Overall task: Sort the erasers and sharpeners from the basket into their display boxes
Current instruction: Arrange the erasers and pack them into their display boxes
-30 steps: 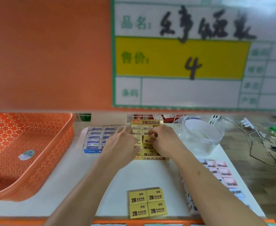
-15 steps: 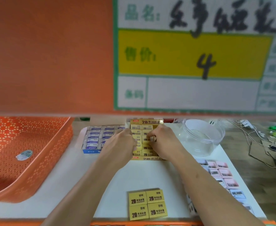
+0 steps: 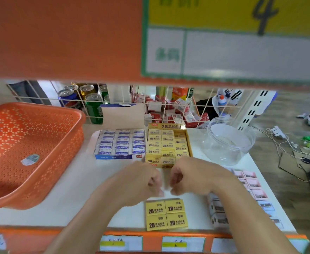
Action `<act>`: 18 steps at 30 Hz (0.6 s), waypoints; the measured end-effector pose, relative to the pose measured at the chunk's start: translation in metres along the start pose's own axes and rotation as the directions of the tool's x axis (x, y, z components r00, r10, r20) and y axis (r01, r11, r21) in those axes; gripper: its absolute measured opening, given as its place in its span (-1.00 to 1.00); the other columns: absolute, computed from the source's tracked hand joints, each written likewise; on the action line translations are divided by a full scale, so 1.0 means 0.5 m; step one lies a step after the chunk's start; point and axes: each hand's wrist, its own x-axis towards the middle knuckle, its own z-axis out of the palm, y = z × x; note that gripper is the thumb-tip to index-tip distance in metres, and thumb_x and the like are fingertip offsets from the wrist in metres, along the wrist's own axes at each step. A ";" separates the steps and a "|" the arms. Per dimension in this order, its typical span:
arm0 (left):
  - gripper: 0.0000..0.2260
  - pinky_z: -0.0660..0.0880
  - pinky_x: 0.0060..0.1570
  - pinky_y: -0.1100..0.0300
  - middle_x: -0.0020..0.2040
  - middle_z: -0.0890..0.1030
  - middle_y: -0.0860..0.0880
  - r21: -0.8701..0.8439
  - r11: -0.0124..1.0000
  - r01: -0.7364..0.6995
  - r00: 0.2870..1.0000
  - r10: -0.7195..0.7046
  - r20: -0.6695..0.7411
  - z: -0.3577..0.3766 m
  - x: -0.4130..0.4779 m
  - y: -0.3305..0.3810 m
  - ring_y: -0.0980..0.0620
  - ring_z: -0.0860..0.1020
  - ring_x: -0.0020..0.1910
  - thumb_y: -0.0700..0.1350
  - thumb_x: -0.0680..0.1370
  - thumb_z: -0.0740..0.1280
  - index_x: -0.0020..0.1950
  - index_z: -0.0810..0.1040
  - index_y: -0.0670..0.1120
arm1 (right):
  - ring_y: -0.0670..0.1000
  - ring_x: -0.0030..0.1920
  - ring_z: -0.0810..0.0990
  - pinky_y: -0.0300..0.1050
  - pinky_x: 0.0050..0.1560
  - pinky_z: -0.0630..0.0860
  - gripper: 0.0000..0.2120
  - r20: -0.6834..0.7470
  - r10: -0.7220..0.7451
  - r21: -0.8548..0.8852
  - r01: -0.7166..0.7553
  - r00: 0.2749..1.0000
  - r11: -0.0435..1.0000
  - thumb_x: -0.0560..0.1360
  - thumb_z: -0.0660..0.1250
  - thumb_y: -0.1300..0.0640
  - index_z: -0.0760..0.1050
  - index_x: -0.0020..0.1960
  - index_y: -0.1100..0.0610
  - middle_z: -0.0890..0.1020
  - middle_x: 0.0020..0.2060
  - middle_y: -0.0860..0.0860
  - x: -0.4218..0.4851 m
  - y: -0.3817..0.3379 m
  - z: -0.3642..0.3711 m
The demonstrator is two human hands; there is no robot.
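Note:
A yellow display box (image 3: 188, 142) full of yellow 2B erasers (image 3: 168, 144) stands mid-shelf, next to a blue box of white erasers (image 3: 120, 143). Several loose yellow erasers (image 3: 166, 214) lie in a block at the shelf's front edge. My left hand (image 3: 143, 180) and my right hand (image 3: 189, 176) hover side by side between the yellow box and the loose block, fingers curled, nothing seen in them. The orange basket (image 3: 7, 186) sits at the left, holding only a sticker. Pink sharpener boxes (image 3: 251, 182) lie at the right, partly behind my right arm.
A clear plastic tub (image 3: 227, 142) stands right of the yellow box. A wire grid (image 3: 168, 105) backs the shelf, with cans and red packets behind it. An orange shelf board with a price sign (image 3: 223, 43) hangs overhead. Cables litter the floor at right.
Both hands have drawn back from inside the yellow display box toward me, now curled above the shelf. The view has tilted down.

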 end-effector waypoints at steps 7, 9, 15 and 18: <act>-0.65 0.40 -0.28 0.23 -0.15 0.49 0.16 0.020 0.992 0.122 0.974 -0.124 0.191 0.021 -0.021 -0.004 0.16 0.50 -0.23 0.06 0.37 0.53 0.09 0.52 0.10 | -0.02 -0.06 0.57 -0.01 0.02 0.55 -0.76 0.106 0.041 -0.089 -0.032 0.993 0.996 0.35 0.50 0.08 0.56 -0.02 -0.01 0.59 -0.09 -0.08 -0.021 -0.014 0.027; -0.71 0.37 -0.23 0.25 -0.19 0.47 0.17 0.024 0.994 0.108 0.980 -0.111 0.165 0.026 -0.022 -0.004 0.18 0.47 -0.21 0.05 0.38 0.52 0.03 0.54 0.08 | -0.01 -0.06 0.57 0.00 0.01 0.55 -0.78 0.105 0.051 -0.091 -0.042 0.993 0.995 0.34 0.51 0.07 0.57 -0.05 -0.02 0.60 -0.10 -0.08 -0.022 -0.013 0.033; -0.88 0.34 -0.28 0.30 -0.29 0.47 0.16 -0.031 0.997 0.065 0.994 -0.062 0.084 0.024 -0.024 -0.001 0.21 0.44 -0.32 0.01 0.45 0.47 -0.15 0.55 0.09 | 0.02 -0.08 0.60 0.02 -0.01 0.57 -0.84 0.031 0.019 -0.028 -0.018 0.999 0.999 0.38 0.46 0.09 0.58 -0.05 0.06 0.62 -0.10 -0.02 -0.027 -0.008 0.043; -0.92 0.32 -0.34 0.33 -0.29 0.48 0.15 -0.032 0.998 0.055 0.995 -0.057 -0.077 0.011 -0.017 -0.001 0.20 0.45 -0.34 0.00 0.49 0.43 -0.16 0.56 0.08 | -0.03 -0.17 0.56 -0.10 -0.15 0.50 -0.91 -0.115 -0.012 0.071 0.020 0.993 0.997 0.44 0.42 0.10 0.55 -0.08 0.08 0.60 -0.14 -0.02 -0.029 -0.002 0.030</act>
